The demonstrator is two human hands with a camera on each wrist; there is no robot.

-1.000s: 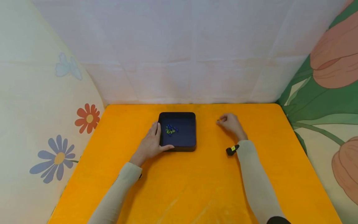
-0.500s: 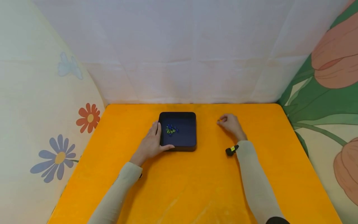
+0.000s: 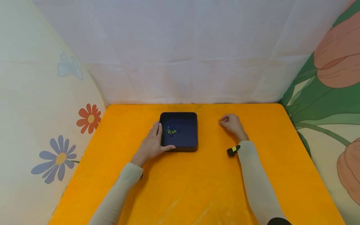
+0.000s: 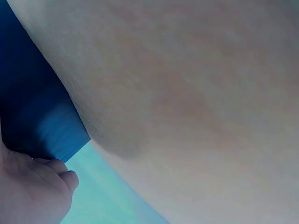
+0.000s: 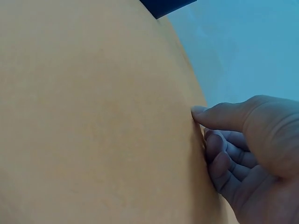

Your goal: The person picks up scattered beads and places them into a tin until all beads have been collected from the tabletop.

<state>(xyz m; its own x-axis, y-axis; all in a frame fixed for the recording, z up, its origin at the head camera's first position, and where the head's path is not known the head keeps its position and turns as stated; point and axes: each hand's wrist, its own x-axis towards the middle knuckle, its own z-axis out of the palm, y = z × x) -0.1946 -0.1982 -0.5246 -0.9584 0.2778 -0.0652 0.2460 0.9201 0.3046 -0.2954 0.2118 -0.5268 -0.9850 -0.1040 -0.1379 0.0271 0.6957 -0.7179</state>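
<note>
A square black tray (image 3: 184, 136) with low walls stands near the back of the orange table (image 3: 180, 187). In its left part lies a cluster of several blue and yellow-green marbles (image 3: 171, 130). My left hand (image 3: 152, 142) rests along the tray's left wall, fingers at the side and thumb stretched along the front rim. Right of the tray, my right hand (image 3: 232, 125) is low at the table, thumb and fingertips brought together in a pinch. The marble between them is hidden now. In the right wrist view, the right hand (image 5: 243, 149) has its other fingers curled beneath the thumb.
A white cloth backdrop (image 3: 180, 56) rises behind the table's rear edge. Patterned cloths flank both sides, with a flower print (image 3: 57, 159) on the left. A small black wrist camera (image 3: 232, 152) sits at the right cuff.
Both hands and the tray keep their places. The small speck seen at the right fingertips in the earlier frames no longer shows.
</note>
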